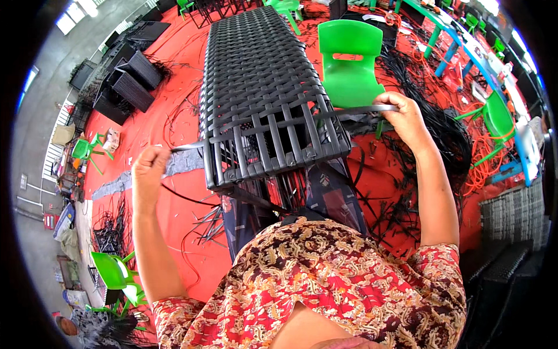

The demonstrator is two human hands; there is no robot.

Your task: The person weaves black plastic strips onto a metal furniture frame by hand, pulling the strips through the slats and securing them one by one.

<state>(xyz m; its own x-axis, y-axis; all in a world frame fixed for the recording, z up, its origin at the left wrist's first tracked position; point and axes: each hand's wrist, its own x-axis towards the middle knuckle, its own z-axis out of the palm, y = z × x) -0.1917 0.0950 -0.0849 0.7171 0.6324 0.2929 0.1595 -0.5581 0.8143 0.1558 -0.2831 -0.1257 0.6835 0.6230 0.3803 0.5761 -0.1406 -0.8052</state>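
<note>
A long furniture frame [258,75] woven from black rattan strips stretches away from me, its near end only partly woven. One flat black strip [349,110] runs across that near end through the uprights. My right hand [407,116] is closed on the strip's right end, beside the frame. My left hand [150,168] is fisted on the strip's left end [187,147], held out to the left of the frame. Both ends look pulled taut.
A green plastic chair [349,61] stands just right of the frame. Loose black strips [442,125] and orange ones [485,157] pile up on the red floor at right. Black woven stools [131,81] sit at back left, more green chairs [116,273] at lower left.
</note>
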